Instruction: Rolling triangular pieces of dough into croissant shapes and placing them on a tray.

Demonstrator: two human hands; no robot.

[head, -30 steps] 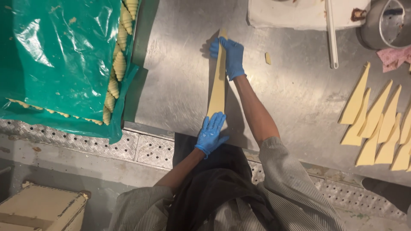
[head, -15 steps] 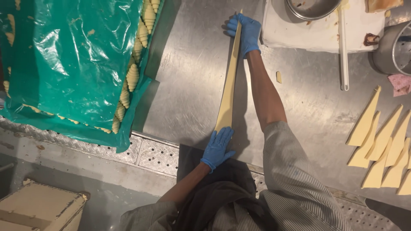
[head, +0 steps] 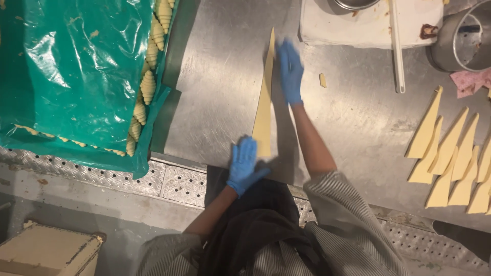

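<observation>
To the far left of the fingers, rolled croissants (head: 147, 87) lie under a green plastic sheet (head: 76, 76). The left hand (head: 243, 164), fingers spread flat, presses the wide base of the dough triangle (head: 265, 105) on the tabletop (head: 215, 102). The right hand (head: 290, 72), blurred, appears open beside the tip. The dough is judged soft, light, stretchy and easily torn; it is best held at base and tip. Cut triangles (head: 455, 158) lie well to the right.
</observation>
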